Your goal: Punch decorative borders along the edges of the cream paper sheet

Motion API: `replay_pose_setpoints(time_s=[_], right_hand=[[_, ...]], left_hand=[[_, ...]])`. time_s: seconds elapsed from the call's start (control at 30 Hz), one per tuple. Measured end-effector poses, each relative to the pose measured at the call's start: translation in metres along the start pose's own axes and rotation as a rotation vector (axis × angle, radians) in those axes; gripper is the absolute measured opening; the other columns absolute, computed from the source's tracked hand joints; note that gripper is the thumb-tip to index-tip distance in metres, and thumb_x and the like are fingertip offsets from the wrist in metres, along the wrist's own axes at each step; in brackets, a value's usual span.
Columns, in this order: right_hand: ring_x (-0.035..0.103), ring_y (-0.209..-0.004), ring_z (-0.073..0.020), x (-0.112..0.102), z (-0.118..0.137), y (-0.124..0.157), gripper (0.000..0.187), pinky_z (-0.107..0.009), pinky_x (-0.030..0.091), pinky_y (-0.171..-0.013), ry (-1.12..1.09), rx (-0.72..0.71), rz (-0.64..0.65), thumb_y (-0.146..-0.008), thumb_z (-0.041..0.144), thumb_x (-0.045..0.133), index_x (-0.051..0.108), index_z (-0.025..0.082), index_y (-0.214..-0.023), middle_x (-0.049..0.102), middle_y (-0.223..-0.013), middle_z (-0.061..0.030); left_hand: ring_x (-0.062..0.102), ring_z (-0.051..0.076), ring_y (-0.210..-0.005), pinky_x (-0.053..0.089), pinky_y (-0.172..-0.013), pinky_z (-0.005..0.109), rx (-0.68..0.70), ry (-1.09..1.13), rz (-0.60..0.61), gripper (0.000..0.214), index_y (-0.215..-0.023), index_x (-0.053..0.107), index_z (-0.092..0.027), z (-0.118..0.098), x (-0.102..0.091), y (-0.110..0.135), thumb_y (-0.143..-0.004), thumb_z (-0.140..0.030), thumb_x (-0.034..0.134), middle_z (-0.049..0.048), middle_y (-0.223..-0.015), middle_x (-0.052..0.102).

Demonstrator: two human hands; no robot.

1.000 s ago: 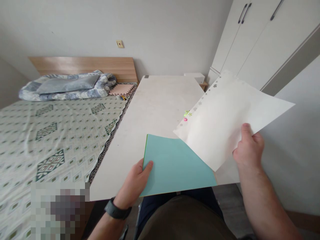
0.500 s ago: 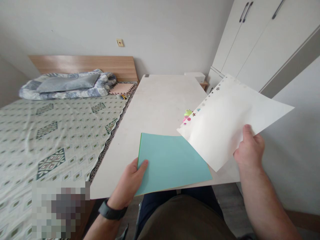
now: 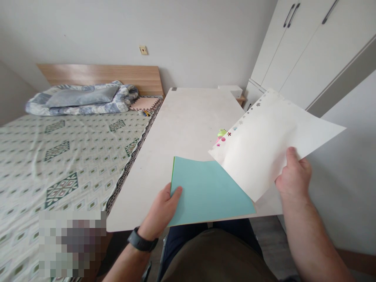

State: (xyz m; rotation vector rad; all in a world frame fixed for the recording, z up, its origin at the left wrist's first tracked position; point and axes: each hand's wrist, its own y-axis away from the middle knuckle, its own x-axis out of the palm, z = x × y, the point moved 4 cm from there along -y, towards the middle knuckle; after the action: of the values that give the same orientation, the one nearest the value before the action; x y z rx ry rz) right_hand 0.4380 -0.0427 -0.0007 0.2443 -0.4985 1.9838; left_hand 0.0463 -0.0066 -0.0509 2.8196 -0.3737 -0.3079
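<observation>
Teal paper sits low in the centre of the frame, over the near edge of the table. The left hand pinches its left edge, thumb on top. At right, the right hand is closed on a corner of a white sheet, which is raised and overlaps the teal paper's upper right. A bed fills the left.

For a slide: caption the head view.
Left hand holds teal paper at the table edge; right hand holds a punched white sheet above it.
</observation>
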Motion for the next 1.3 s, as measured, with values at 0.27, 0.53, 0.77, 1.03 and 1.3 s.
replay_pose_setpoints(time_s=[0.27, 0.53, 0.77, 1.03, 1.3], right_hand=[[0.072, -0.097, -0.0253, 0.002, 0.001, -0.001, 0.040, -0.042, 0.062, -0.088, -0.013, 0.004, 0.015, -0.085, 0.045, 0.075, 0.072, 0.013, -0.108, 0.074, -0.103, -0.0086], [0.072, -0.101, -0.0240, 0.004, 0.000, -0.002, 0.038, -0.043, 0.059, -0.094, -0.011, -0.006, 0.039, -0.086, 0.043, 0.074, 0.072, 0.015, -0.112, 0.074, -0.103, -0.0064], [0.072, -0.102, -0.0250, 0.004, 0.000, 0.000, 0.039, -0.042, 0.059, -0.093, -0.011, 0.026, 0.045, -0.086, 0.040, 0.074, 0.072, 0.012, -0.113, 0.074, -0.104, -0.0090], [0.073, -0.103, -0.0259, 0.002, -0.008, 0.008, 0.041, -0.044, 0.060, -0.093, 0.012, 0.157, 0.103, -0.083, 0.041, 0.076, 0.073, 0.014, -0.115, 0.076, -0.111, -0.0099], [0.076, -0.097, -0.0265, 0.006, -0.020, 0.033, 0.045, -0.042, 0.062, -0.090, 0.046, 0.364, 0.267, -0.082, 0.045, 0.079, 0.074, 0.017, -0.117, 0.077, -0.116, -0.0111]], left_hand=[[0.072, 0.030, -0.101, 0.059, -0.087, 0.042, 0.026, -0.039, 0.026, 0.050, -0.122, 0.064, -0.014, -0.006, 0.005, 0.003, -0.093, -0.055, 0.058, 0.0144, -0.116, 0.075], [0.069, 0.032, -0.099, 0.056, -0.083, 0.041, 0.044, -0.108, -0.069, 0.043, -0.105, 0.064, -0.016, -0.005, 0.006, 0.001, -0.088, -0.055, 0.064, 0.0139, -0.106, 0.075], [0.067, 0.028, -0.090, 0.051, -0.079, 0.038, 0.086, -0.314, -0.058, 0.044, -0.099, 0.061, -0.018, -0.007, -0.001, 0.004, -0.096, -0.061, 0.051, 0.0089, -0.094, 0.073], [0.067, 0.022, -0.067, 0.051, -0.058, 0.032, 0.011, -0.365, -0.038, 0.060, -0.125, 0.058, -0.016, -0.001, -0.024, 0.000, -0.092, -0.066, 0.053, 0.0102, -0.096, 0.074], [0.071, 0.026, -0.091, 0.055, -0.074, 0.033, 0.154, -0.490, -0.199, 0.051, -0.115, 0.067, -0.019, -0.016, -0.036, -0.007, -0.088, -0.061, 0.063, 0.0115, -0.113, 0.073]])
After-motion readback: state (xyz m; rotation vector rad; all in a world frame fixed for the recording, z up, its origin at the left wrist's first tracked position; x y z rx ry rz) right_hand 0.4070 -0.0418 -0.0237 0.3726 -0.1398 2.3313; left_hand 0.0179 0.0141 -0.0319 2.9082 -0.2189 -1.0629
